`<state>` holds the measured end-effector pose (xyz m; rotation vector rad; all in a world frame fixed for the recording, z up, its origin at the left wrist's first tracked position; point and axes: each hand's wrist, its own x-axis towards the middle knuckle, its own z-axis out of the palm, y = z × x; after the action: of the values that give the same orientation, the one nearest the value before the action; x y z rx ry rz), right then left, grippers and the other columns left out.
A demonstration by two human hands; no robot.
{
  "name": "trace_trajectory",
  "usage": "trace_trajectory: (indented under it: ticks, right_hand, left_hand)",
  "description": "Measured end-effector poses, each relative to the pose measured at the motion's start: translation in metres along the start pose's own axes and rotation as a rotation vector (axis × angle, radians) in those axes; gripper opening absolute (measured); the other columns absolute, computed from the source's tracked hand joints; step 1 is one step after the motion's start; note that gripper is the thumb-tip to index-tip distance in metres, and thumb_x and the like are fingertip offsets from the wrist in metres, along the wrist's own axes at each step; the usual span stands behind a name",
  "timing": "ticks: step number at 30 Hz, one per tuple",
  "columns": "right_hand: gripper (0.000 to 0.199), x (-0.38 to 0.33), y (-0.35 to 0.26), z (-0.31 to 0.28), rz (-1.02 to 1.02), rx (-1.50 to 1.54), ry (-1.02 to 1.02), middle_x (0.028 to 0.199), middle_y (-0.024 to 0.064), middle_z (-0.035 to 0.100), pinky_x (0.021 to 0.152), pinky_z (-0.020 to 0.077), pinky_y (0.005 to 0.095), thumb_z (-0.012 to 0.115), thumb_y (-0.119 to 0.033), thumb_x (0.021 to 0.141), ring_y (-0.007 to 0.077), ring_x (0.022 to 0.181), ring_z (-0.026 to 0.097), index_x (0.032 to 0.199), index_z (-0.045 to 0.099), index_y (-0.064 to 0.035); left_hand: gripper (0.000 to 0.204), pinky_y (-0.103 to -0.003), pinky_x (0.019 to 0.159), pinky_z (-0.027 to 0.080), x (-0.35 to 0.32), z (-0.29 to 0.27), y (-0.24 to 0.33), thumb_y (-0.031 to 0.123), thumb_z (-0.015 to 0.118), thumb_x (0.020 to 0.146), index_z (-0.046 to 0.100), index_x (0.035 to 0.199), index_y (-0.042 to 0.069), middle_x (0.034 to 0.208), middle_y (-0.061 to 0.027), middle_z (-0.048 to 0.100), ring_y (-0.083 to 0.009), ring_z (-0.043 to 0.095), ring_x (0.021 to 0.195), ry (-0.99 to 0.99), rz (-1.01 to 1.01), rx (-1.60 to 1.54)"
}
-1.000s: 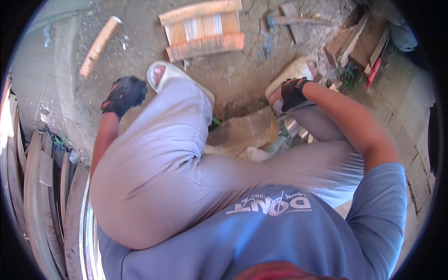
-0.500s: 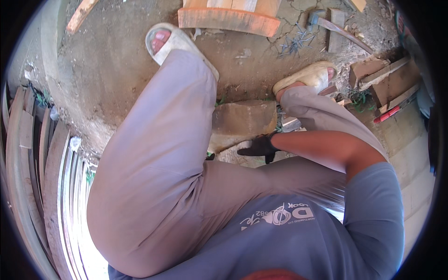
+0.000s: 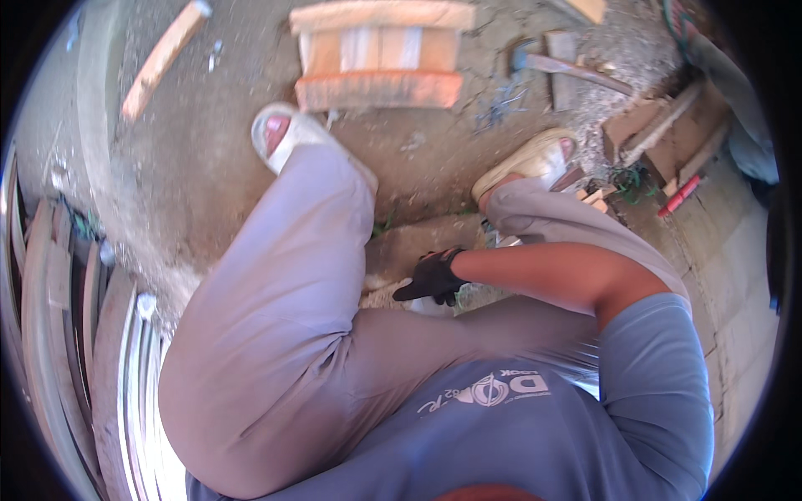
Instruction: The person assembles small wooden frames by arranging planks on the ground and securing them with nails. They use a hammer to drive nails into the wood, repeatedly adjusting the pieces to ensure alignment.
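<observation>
My right hand (image 3: 434, 277), in a black glove, reaches in between my thighs, next to a brown block (image 3: 418, 242). One finger points left while the others curl down around a small pale, see-through thing (image 3: 430, 307), too blurred to name. My left hand is out of sight; my raised left leg covers that side. Beyond my feet lies a curved wooden piece (image 3: 378, 90), its two orange-edged rims joined by short slats. To its right, a hammer (image 3: 576, 68) rests across a small board (image 3: 561, 92), beside a heap of nails (image 3: 501, 108).
A narrow wood strip (image 3: 163, 63) lies at the far left. Offcuts (image 3: 660, 129) and a red-handled tool (image 3: 679, 197) are at the right, near a paved strip (image 3: 727, 267). Long planks (image 3: 58, 334) lean at the left. My sandals (image 3: 309, 138) stand on bare earth.
The view has tilted up, so the ground things sit lower and the whole curved wooden piece shows. My right hand has turned, its fingers now curling down beside the pale thing.
</observation>
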<state>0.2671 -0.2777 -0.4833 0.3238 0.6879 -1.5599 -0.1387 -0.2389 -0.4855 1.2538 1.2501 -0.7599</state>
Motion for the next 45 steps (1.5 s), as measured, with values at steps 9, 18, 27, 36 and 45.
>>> trace_trajectory:
  ticks: [9, 18, 27, 36, 45]
  right_hand:
    - [0.058, -0.097, 0.092, -0.143, 0.106, 0.15, 0.952, 0.106, 0.0183, 0.082, 0.075, 0.0638, 0.0449, 0.063, -0.057, 0.103, 0.031, 0.083, 0.081, 0.111, 0.081, -0.0035]
    - [0.076, -0.145, 0.199, -0.168, 0.491, 0.158, 1.871, 0.142, 0.0261, 0.069, 0.106, 0.0566, 0.0518, 0.074, -0.059, 0.089, 0.0417, 0.128, 0.069, 0.143, 0.067, -0.0053]
    - [0.055, -0.174, 0.147, -0.139, 0.506, 0.264, 1.663, 0.121, 0.022, 0.079, 0.098, 0.0599, 0.0463, 0.083, -0.048, 0.08, 0.0394, 0.109, 0.076, 0.118, 0.083, -0.0075]
    - [0.069, -0.184, 0.02, -0.043, 0.095, 0.238, 1.561, 0.112, 0.0196, 0.081, 0.095, 0.0585, 0.043, 0.076, -0.066, 0.077, 0.0355, 0.107, 0.078, 0.11, 0.085, -0.0062]
    - [0.072, -0.084, -0.025, -0.131, 0.131, 0.215, 1.984, 0.117, 0.0238, 0.075, 0.097, 0.0584, 0.0513, 0.078, -0.059, 0.085, 0.0399, 0.111, 0.074, 0.125, 0.068, -0.0003]
  left_hand:
    - [0.057, -0.045, 0.092, 0.06, 0.009, -0.01, 0.015, 0.058, 0.045, 0.107, 0.08, 0.113, 0.012, 0.1, -0.0163, 0.081, -0.0293, 0.079, 0.094, 0.053, 0.01, 0.108]
    - [0.059, -0.045, 0.092, 0.06, -0.001, -0.047, 0.047, 0.06, 0.045, 0.106, 0.081, 0.11, 0.012, 0.096, -0.0161, 0.082, -0.0298, 0.08, 0.092, 0.002, 0.022, 0.128]
    - [0.052, -0.048, 0.089, 0.059, 0.071, -0.072, 0.114, 0.054, 0.06, 0.103, 0.075, 0.123, 0.008, 0.098, -0.0169, 0.08, -0.0347, 0.078, 0.093, 0.876, 0.403, -0.465]
    - [0.067, -0.05, 0.109, 0.053, 0.118, -0.027, 0.149, 0.048, 0.074, 0.096, 0.062, 0.144, 0.002, 0.135, -0.0205, 0.071, -0.0387, 0.068, 0.125, 0.893, 0.61, -0.131]
    - [0.072, -0.05, 0.111, 0.047, 0.173, 0.026, 0.117, 0.036, 0.08, 0.089, 0.057, 0.153, 0.013, 0.15, -0.0134, 0.061, -0.0336, 0.059, 0.136, 1.072, 0.531, 0.322]
